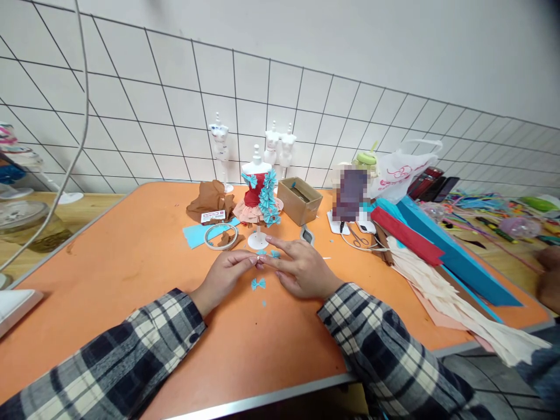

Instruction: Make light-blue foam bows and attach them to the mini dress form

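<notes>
Low over the orange table, my left hand (226, 271) is closed, thumb and fingertips pinching a tiny whitish piece too small to name. My right hand (306, 268) has its fingers apart, index finger stretched forward and another fingertip touching that same piece. Just beyond my fingers lie small blue crepe-paper bows (275, 254), and a separate blue bow (258, 283) rests nearer me. Behind my hands stands a small white dress form (256, 169), upright, wearing a red bodice, a pink ruffled skirt and blue ruffles down one side.
A roll of tape (206, 236) lies on blue paper, near brown crepe paper (205, 198). Right of the dress form are a cardboard box (301, 201), scissors (359, 238) and red paper (406, 235). More white forms (219, 143) stand behind. Another person's hand (549, 274) shows at the right edge.
</notes>
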Demonstrator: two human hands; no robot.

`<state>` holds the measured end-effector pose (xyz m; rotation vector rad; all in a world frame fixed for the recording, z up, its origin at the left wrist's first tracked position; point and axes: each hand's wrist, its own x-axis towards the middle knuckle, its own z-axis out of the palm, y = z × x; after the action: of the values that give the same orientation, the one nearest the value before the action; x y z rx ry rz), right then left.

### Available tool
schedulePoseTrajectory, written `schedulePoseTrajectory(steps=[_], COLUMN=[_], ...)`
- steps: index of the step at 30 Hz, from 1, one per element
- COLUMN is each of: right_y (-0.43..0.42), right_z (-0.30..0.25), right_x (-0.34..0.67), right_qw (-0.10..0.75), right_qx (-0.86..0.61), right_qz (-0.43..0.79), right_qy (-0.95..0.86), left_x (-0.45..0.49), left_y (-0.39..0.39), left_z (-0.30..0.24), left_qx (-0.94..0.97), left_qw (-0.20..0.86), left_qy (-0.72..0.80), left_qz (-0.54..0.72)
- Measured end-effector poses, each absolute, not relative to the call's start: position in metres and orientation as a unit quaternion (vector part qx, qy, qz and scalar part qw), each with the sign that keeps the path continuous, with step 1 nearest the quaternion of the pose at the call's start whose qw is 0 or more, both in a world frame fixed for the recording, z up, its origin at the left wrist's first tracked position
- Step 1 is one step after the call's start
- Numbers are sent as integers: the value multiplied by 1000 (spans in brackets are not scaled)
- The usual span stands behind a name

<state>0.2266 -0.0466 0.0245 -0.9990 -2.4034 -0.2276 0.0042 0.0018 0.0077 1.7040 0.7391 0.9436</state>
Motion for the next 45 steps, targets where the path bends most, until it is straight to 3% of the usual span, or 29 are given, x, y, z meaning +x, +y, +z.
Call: schedulePoseTrajectory(steps=[7,11,19,23,26,30,35,38,45], right_y=[-46,-45,-44,-43,-44,-31,18,45,73], right_z=[21,17,5,2,3,15,44,55,54], right_x=[224,221,204,195,193,206,246,267,286], right_qw=[273,341,524,536,533,583,645,609,405], right_qx=[-374,-359,-401,-423,-426,-454,-529,-577,-689], right_qz=[-17,101,368,442,451,368,109,-11,-143], right_qy=[-886,-863,-655,-581,-576,-565,-540,-544,-584], left_x=[6,7,12,15,15,12,11,11,15], left_y=[1,2,-6,-10,-11,-10,0,6,11], left_z=[5,1,10,10,10,12,13,9,2], left_qx=[647,622,744,813,825,809,823,827,817], left_qw=[557,574,458,359,345,357,327,321,338], left_qy=[315,330,350,331,318,328,317,307,302], left_qz=[416,418,339,318,314,334,340,345,356])
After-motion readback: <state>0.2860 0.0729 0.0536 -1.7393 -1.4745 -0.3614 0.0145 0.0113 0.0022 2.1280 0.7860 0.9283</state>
